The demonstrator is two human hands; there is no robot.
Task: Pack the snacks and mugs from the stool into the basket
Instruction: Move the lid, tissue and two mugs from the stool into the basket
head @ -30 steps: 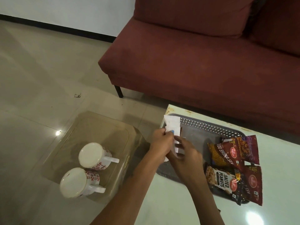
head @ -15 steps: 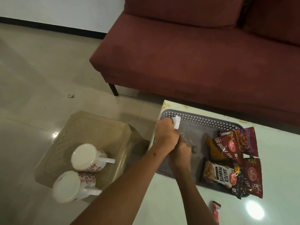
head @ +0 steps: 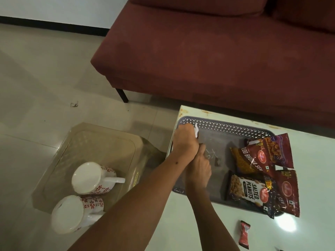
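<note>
Two white mugs with red flower prints, the far mug (head: 91,178) and the near mug (head: 72,212), lie on a clear plastic stool (head: 101,142) at the left. A grey perforated basket (head: 226,126) sits on the white table. Several snack packets lie in its right side, among them salted peanuts (head: 248,189) and a red sev packet (head: 253,160). My left hand (head: 184,140) is in the basket's far-left corner, closed on a crumpled white paper (head: 196,130). My right hand (head: 199,165) rests just behind it, fingertips tucked under the left hand and hidden.
A dark red sofa (head: 199,51) stands close behind the table (head: 311,178), one of its black legs (head: 122,95) near the stool. A small red sachet (head: 244,234) lies on the table in front of the basket. Pale tiled floor (head: 45,69) surrounds the stool.
The white paper, held up flat between both hands a second ago, is now bunched in my left hand and pressed down toward the basket's far-left corner. Mugs and packets have not moved.
</note>
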